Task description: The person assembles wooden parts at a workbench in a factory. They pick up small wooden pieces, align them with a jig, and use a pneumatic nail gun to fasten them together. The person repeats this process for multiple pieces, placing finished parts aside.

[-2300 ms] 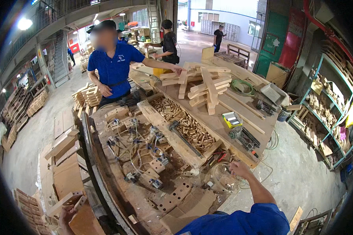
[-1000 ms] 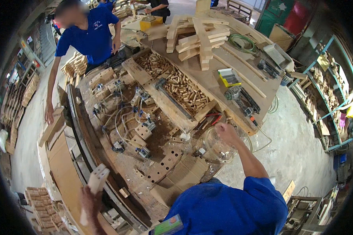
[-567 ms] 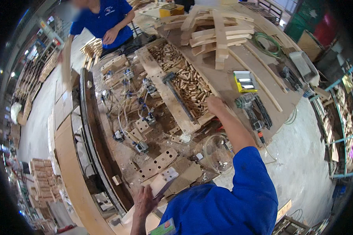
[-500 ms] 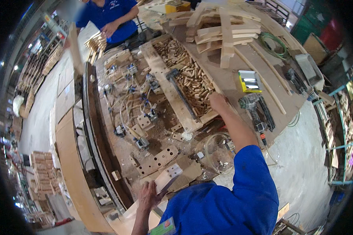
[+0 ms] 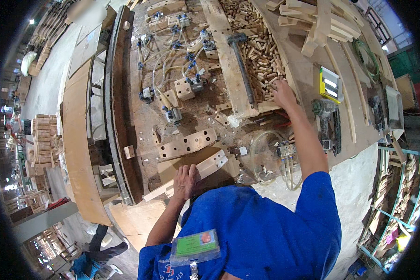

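Observation:
My left hand (image 5: 185, 181) is closed over a light wooden piece (image 5: 213, 164) with small holes in its end, held slantwise above a sheet of cardboard (image 5: 228, 173). Just beyond it lies a curved wooden block (image 5: 187, 143) with a row of dark holes. My right hand (image 5: 284, 94) reaches into the near right end of a long wooden bin full of short wooden dowels (image 5: 261, 55). Its fingers are curled together among the dowels; what they pinch, if anything, is too small to make out. A hammer (image 5: 242, 67) rests along the bin's left board.
Left of the bin are pneumatic clamps (image 5: 184, 87) with clear tubes. To the right lie a yellow-edged box (image 5: 330, 85), a nail gun (image 5: 326, 122) and stacked curved wood strips (image 5: 319, 23). A tubing coil (image 5: 261, 161) hangs at the near edge. A metal rail (image 5: 111, 107) bounds the left side.
The view has shifted, and the co-worker across the table has gone out of it. My left hand has brought the wooden piece lower over the cardboard. My right hand stays at the dowel bin.

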A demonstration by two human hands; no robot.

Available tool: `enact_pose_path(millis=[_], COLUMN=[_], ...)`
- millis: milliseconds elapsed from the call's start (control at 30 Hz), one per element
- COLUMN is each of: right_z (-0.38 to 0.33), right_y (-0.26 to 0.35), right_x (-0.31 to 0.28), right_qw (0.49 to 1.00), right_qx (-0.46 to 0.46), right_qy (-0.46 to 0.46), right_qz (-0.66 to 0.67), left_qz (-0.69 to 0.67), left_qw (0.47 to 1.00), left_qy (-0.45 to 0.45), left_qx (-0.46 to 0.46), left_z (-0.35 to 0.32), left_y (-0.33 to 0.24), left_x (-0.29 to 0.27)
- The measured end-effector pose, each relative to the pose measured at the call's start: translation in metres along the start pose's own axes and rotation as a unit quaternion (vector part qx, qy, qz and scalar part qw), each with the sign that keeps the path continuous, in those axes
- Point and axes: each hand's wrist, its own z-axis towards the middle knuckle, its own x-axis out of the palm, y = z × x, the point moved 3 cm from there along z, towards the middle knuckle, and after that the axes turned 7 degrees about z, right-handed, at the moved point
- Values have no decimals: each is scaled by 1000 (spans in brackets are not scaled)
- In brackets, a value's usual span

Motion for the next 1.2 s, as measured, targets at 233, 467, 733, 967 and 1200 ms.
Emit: enact_pose_path(millis=[233, 467, 733, 967, 1200], right_z=[43, 22, -133, -200, -202], right_y=[-29, 15, 121, 140, 151], right_x=[23, -10, 62, 111, 118], right_qw=[998, 988, 929, 927, 940], right_qx=[6, -22, -155, -46, -116], right_qy=[22, -64, 165, 133, 116], right_qz=[-55, 141, 294, 347, 298], left_qz=[-1, -21, -4, -12, -40], left_qw=[1000, 999, 999, 998, 997], left_qy=[13, 25, 40, 58, 62], left_qx=[6, -3, 2, -5, -9], left_z=[16, 9, 11, 12, 13], left_y=[2, 5, 8, 6, 6], left_x=[-3, 8, 6, -3, -5])
